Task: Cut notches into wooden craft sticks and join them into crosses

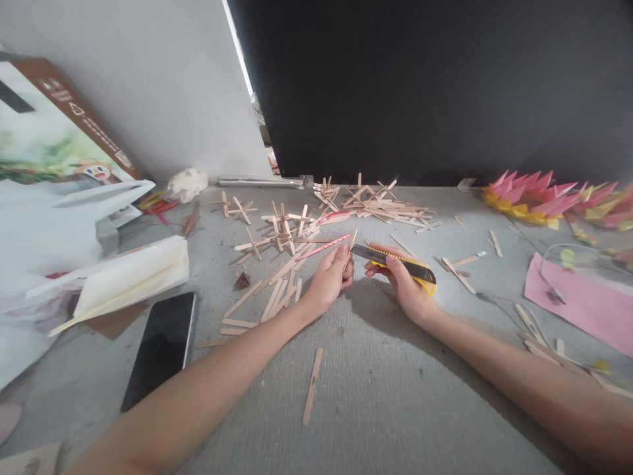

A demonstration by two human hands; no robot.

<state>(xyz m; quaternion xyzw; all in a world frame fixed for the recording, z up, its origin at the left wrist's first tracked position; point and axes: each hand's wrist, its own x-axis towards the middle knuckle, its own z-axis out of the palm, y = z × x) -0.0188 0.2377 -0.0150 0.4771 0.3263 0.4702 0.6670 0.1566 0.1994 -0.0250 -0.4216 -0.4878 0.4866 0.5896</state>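
Note:
My right hand (404,285) is wrapped round a black and yellow utility knife (395,258), its front end pointing left. Pinched in my left hand (332,276) is a wooden craft stick (353,239), its tip sticking up above the fingers. The knife's front end is close to this stick; whether they touch I cannot tell. A red-marked stick (324,246) lies just behind my left hand. Several loose sticks (279,297) lie to the left of that hand. One more stick (312,386) lies on the grey surface nearer to me, between my forearms.
A heap of sticks (390,210) lies at the back by the dark panel (425,92). At left are a phone (161,349), a cream pad (133,280) and a white plastic bag (44,231). Pink-yellow paper crowns (529,198), pink paper (578,303) and a cable (546,270) are at right.

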